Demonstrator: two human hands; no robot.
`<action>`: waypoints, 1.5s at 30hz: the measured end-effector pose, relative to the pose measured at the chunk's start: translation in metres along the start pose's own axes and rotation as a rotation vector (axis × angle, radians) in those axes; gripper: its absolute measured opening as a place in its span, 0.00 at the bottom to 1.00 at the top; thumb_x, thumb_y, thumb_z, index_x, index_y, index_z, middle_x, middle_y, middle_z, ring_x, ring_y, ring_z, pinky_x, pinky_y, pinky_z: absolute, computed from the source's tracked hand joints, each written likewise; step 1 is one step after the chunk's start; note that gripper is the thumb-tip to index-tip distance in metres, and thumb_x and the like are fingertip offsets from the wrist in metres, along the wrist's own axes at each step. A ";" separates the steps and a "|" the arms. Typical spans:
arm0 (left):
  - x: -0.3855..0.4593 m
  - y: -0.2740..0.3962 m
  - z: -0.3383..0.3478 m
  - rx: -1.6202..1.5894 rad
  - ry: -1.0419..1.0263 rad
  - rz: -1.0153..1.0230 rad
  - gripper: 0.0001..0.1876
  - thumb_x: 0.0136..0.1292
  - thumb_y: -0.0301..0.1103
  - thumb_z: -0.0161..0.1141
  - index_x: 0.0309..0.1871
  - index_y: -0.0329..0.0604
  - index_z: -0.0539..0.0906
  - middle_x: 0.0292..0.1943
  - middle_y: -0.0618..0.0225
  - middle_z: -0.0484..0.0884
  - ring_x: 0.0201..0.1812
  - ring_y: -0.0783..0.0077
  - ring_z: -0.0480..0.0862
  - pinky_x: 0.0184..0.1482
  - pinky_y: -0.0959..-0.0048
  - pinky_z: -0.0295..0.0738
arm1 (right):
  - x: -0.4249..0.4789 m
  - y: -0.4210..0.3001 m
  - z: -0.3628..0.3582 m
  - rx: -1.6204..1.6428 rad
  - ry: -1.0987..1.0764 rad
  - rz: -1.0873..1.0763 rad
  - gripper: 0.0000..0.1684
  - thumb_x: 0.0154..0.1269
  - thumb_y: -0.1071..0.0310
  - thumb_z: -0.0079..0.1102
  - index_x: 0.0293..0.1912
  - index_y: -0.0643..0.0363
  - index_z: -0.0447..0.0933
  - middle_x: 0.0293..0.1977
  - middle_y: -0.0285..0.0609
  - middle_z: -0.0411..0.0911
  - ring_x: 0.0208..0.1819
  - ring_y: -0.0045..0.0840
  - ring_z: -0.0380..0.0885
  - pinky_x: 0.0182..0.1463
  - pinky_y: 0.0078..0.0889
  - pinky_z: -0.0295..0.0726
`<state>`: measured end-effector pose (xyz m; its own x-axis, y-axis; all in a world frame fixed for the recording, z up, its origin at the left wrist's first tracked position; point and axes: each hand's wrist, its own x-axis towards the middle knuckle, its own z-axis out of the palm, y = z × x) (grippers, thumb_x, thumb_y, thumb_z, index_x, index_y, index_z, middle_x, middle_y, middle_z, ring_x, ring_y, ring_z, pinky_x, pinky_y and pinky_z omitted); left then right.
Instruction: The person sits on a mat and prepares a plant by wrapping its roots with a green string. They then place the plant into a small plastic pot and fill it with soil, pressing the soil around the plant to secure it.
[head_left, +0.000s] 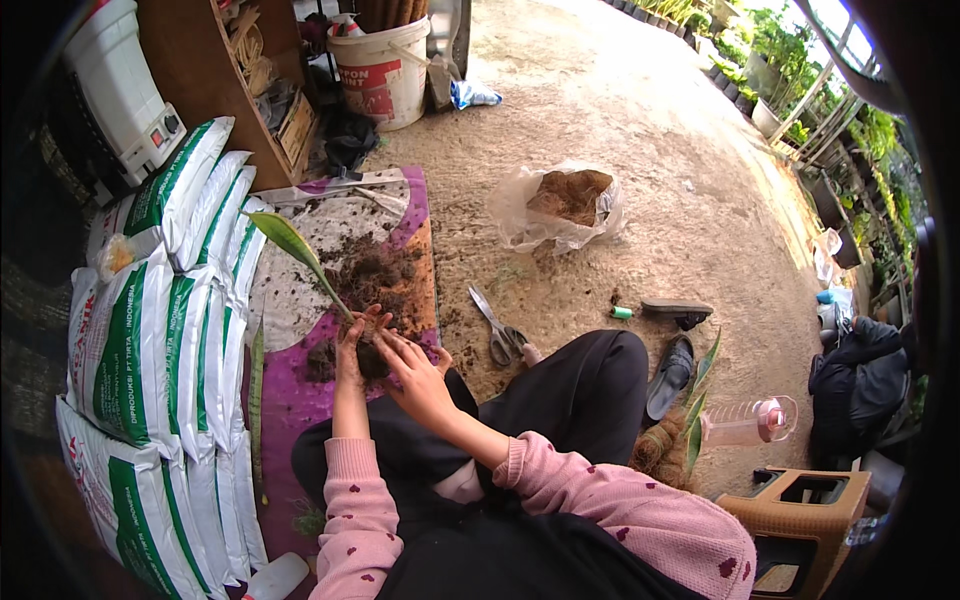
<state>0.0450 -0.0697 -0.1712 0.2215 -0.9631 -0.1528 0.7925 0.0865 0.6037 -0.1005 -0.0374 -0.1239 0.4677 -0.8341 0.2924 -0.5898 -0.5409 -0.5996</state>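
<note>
A snake plant leaf (300, 251) with a yellowish edge leans up and to the left from between my hands. My left hand (352, 341) is around its base. My right hand (414, 369) lies over the dark root ball, fingers spread against it. Part of the root ball (373, 361) shows under the fingers; the rest is hidden. Loose dark soil and roots (375, 274) lie just beyond on a purple, white and orange sheet (289, 405). To the right of the sheet, scissors (496, 330) lie on the ground.
Stacked white and green sacks (150, 352) stand at the left. A plastic bag of brown fibre (570, 196) sits ahead. Green twine (621, 312), sandals (670, 376), a wrapped plant (660, 450), a clear jug (750, 421) and a brown stool (795, 502) are at the right. A paint bucket (382, 75) stands behind.
</note>
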 end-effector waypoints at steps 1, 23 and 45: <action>-0.001 -0.001 0.002 -0.014 -0.033 -0.012 0.09 0.62 0.32 0.61 0.43 0.47 0.75 0.46 0.60 0.81 0.45 0.61 0.83 0.41 0.63 0.83 | -0.001 0.002 0.005 -0.018 -0.001 -0.039 0.39 0.52 0.63 0.64 0.65 0.46 0.63 0.62 0.34 0.65 0.63 0.26 0.64 0.60 0.52 0.50; -0.008 -0.007 -0.005 0.486 0.079 0.051 0.08 0.59 0.26 0.60 0.39 0.44 0.74 0.29 0.70 0.76 0.29 0.74 0.79 0.32 0.76 0.72 | -0.016 0.010 -0.003 -0.057 0.022 -0.007 0.36 0.48 0.58 0.69 0.59 0.43 0.70 0.58 0.36 0.67 0.62 0.30 0.63 0.59 0.50 0.52; -0.003 -0.013 0.003 0.245 0.085 -0.031 0.22 0.62 0.47 0.61 0.52 0.45 0.72 0.35 0.68 0.78 0.39 0.63 0.84 0.40 0.64 0.83 | 0.000 0.020 0.012 0.493 0.096 0.252 0.32 0.49 0.65 0.71 0.56 0.59 0.73 0.43 0.47 0.73 0.44 0.39 0.76 0.48 0.34 0.76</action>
<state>0.0323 -0.0685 -0.1757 0.2542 -0.9385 -0.2337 0.6408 -0.0175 0.7675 -0.1044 -0.0473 -0.1447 0.2765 -0.9496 0.1474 -0.2871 -0.2280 -0.9304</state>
